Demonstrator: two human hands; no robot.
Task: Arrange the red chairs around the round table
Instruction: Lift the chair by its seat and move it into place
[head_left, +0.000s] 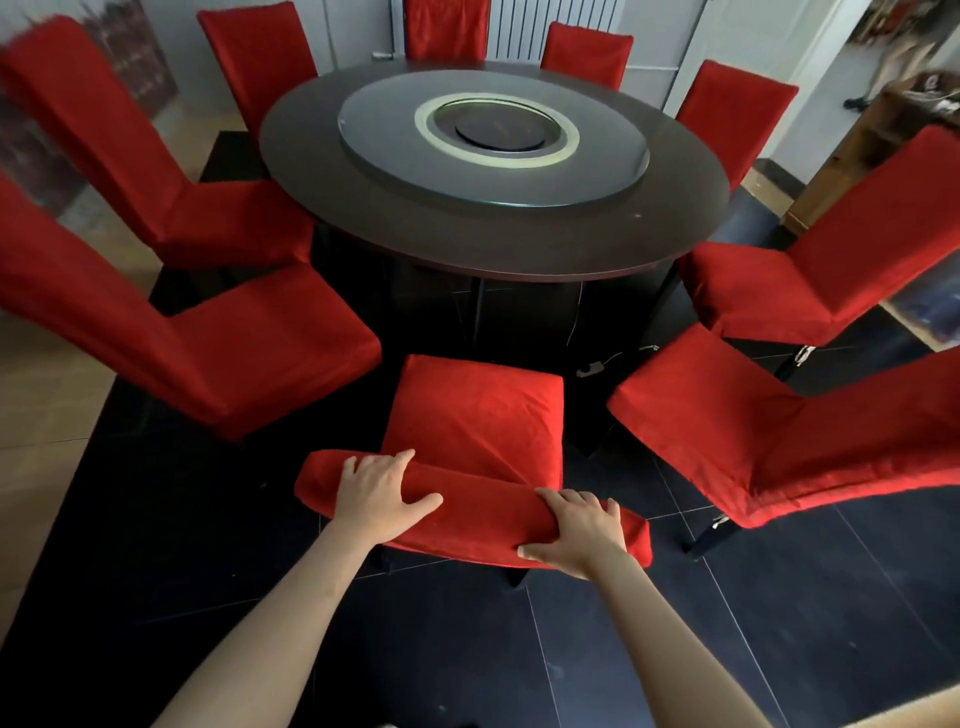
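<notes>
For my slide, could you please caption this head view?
Both hands, left and right, grip the nearest red chair's backrest facing the round table.

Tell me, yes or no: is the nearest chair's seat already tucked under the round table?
No: the nearest chair stands clear of the round table, dark floor showing between them.

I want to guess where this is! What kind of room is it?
Probably a dining room, maybe in a restaurant. A big round table has a turning tray in its middle, and many red-covered chairs ring it.
</notes>
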